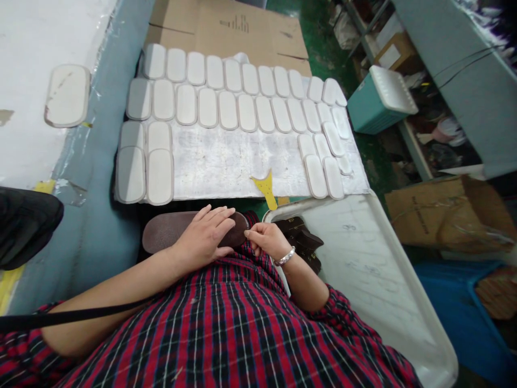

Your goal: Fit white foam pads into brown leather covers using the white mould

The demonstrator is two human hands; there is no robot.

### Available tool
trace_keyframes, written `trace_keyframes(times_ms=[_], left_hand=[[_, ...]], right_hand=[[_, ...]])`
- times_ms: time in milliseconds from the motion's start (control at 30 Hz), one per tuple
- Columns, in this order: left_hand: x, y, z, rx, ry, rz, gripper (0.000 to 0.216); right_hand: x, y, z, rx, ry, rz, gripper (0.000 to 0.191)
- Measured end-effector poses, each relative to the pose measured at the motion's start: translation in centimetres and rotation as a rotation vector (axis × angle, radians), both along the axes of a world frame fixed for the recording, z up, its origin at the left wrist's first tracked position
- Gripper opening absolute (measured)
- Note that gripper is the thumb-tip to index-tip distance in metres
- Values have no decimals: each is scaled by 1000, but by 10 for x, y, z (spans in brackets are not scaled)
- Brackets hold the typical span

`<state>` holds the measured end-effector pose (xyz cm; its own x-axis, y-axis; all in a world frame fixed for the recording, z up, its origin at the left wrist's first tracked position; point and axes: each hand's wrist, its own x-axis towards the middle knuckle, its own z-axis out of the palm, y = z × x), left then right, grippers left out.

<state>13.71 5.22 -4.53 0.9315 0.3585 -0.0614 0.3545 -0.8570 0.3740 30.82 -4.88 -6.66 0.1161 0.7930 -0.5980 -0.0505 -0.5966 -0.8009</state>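
Observation:
A dark brown shoe sole (165,233) lies across my lap, long side left to right. My left hand (204,237) rests flat on its right half, fingers stretched out and close together. My right hand (267,241), with a bead bracelet on the wrist, is curled in a pinch at the sole's right tip; what it pinches is too small to make out. Just ahead on the white board (238,161) lies a yellow Y-shaped tool (266,188).
Rows of white oval insole pieces (226,102) cover the board's far and side parts. A white tray (375,258) with dark brown pieces (302,240) stands at my right. Cardboard (230,27) lies beyond; a teal bin (377,102), boxes and a blue crate (464,312) are further right.

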Motion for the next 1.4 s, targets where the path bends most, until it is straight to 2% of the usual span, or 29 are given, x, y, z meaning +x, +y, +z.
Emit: trace_keyframes(times_ms=[200,400,633,800,900,1000,1067,1100,1167,1233,1267,1300,1367,1400], left_hand=[[-20,-3,-4,59,-116,-111,38],[-49,-7,-16,93,-231,-80,26],[-46,-11,-12,164,-267,-171,25],[-42,-11,-11,167,-285,-208,24],[-38,-11,-10,141,-286,-191,23],[-45,-7,-6,48,-331,-182,22],[-62,-1,-4,-20,-440,-52,24],[-74,3,-5,-44,-500,96,26],[-103,12,-10,-110,-566,499,39],[-131,17,-21,-300,-567,823,59],[-142,18,-28,-448,-555,897,68],[-150,18,-35,-616,-544,910,73],[-157,14,-48,-911,-537,843,74],[-157,11,-52,-1010,-538,804,71]], right_hand=[[-4,-4,4,-3,-60,-2,24],[-7,-5,6,-18,-30,-21,27],[-18,-5,9,3,-132,-91,33],[-25,-3,6,-10,-246,-116,31],[-23,-1,4,-28,-267,-67,30],[-15,-1,8,-56,-355,92,31],[-10,0,14,-12,-588,222,31],[-9,2,17,46,-755,257,30],[-10,7,23,238,-1071,270,30],[-20,16,25,465,-1245,309,44],[-28,21,24,563,-1278,371,53],[-38,27,23,635,-1291,455,60],[-60,38,18,694,-1293,631,68],[-71,43,16,699,-1288,702,69]])
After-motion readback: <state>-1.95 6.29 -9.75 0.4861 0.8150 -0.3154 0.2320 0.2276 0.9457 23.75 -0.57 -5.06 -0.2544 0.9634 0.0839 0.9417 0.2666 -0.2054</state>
